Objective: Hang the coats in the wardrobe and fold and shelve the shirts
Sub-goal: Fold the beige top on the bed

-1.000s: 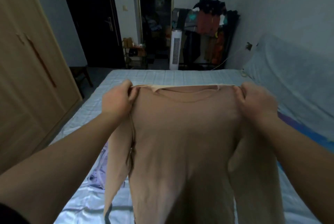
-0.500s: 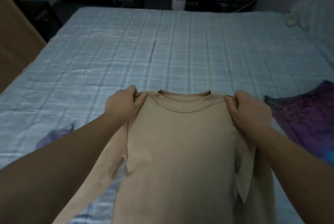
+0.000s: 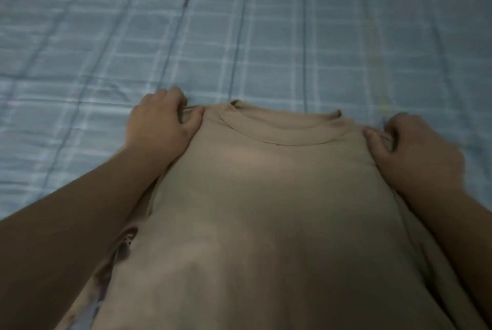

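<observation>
A beige long-sleeved shirt (image 3: 266, 210) lies front up on the bed, its round collar pointing away from me. My left hand (image 3: 162, 124) pinches the shirt's left shoulder between thumb and curled fingers. My right hand (image 3: 415, 151) pinches the right shoulder the same way. Both hands sit low, at the level of the bed cover. The sleeves trail down along my forearms and are mostly hidden beneath them.
A pale blue checked bed cover (image 3: 239, 23) fills the view beyond the collar and to both sides. A bit of patterned purple fabric (image 3: 125, 247) peeks out under the shirt's left edge.
The shirt came down from being held up in the air and now lies on the bed. My head tilted down, so the room and the purple garment left the view.
</observation>
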`<control>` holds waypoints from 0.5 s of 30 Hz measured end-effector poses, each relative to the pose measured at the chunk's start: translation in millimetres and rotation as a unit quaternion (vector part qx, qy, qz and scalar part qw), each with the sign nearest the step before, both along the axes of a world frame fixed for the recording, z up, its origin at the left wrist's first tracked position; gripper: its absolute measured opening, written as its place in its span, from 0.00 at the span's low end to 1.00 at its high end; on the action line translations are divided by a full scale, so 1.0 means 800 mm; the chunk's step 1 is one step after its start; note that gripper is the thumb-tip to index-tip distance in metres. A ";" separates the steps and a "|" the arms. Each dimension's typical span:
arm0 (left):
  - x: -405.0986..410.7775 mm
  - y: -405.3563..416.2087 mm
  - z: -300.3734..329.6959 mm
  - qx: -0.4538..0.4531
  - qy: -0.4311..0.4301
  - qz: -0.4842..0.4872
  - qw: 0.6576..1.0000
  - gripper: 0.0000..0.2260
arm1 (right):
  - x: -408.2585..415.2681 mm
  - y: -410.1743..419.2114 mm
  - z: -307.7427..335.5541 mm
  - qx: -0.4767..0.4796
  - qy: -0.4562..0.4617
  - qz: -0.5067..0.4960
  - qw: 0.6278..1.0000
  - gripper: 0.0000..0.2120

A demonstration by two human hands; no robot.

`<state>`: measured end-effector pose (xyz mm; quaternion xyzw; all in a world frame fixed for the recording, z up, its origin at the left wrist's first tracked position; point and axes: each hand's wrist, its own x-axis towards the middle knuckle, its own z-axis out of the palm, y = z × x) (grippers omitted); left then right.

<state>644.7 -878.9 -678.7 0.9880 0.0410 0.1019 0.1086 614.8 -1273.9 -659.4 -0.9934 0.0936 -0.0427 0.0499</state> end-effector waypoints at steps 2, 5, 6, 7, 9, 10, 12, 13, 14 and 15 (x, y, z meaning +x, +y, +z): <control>0.001 -0.001 0.005 0.003 0.008 0.000 1.000 0.15 | 0.000 0.001 0.005 -0.001 0.010 0.005 1.000 0.21; -0.003 -0.006 0.021 0.019 0.048 0.009 0.999 0.16 | 0.000 0.005 0.022 0.020 0.040 0.015 0.999 0.20; -0.007 -0.008 0.029 0.036 0.069 0.015 0.997 0.17 | -0.002 0.007 0.030 0.031 0.059 0.015 0.998 0.20; -0.012 -0.011 0.039 0.053 0.091 0.022 0.994 0.18 | -0.008 0.010 0.039 0.031 0.074 0.017 0.997 0.20; -0.030 -0.015 0.065 0.048 0.109 0.028 0.993 0.19 | -0.029 0.017 0.058 -0.002 0.049 0.031 0.998 0.20; -0.043 -0.017 0.080 0.026 0.100 0.017 0.995 0.19 | -0.046 0.023 0.070 -0.016 0.016 0.036 0.999 0.19; -0.087 -0.021 0.108 -0.034 0.074 -0.038 0.996 0.20 | -0.097 0.038 0.095 0.015 -0.031 0.057 0.998 0.19; -0.118 -0.023 0.119 -0.064 0.067 -0.074 0.993 0.22 | -0.131 0.047 0.105 0.038 -0.032 0.075 0.996 0.19; -0.153 -0.024 0.128 -0.088 0.058 -0.111 0.988 0.23 | -0.170 0.055 0.113 0.050 -0.029 0.094 0.994 0.20; -0.193 -0.025 0.134 -0.102 0.051 -0.146 0.983 0.23 | -0.211 0.063 0.117 0.062 -0.028 0.109 0.992 0.20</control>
